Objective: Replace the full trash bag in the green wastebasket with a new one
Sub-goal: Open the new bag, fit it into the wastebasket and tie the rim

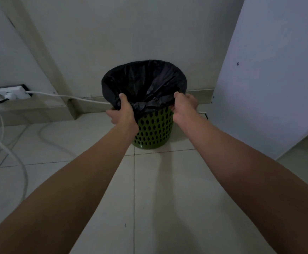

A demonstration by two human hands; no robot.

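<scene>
View from the person's head, looking down along two bare forearms that reach forward over a pale tiled floor (158, 198).

A small round green plastic wastebasket with oval holes in its wall (154, 129) stands on the floor close to a plain light wall (122, 33). A black plastic trash bag (144, 79) lines it. The bag's mouth is open and folded over the rim, and its crumpled near edge hangs partway down the green wall.

The left hand (123, 111) grips the bag's near-left edge, thumb pressed on top of the plastic and fingers curled round the outside below the rim. The right hand (183, 107) grips the near-right edge the same way, thumb on top and fingers wrapped round the outer side. Neither hand is spread open. What lies inside the bag cannot be made out in the dim light.

Just to the right of the basket, a tall flat white panel (270, 79) rises from the floor and hems in that side.

To the left, a white power strip (8, 93) sits on a low ledge (39, 110). A white cable (67, 97) runs from it along the foot of the wall and passes behind the left hand. More loose white cable loops (24, 173) lie on the floor at the far left, well apart from the basket.
</scene>
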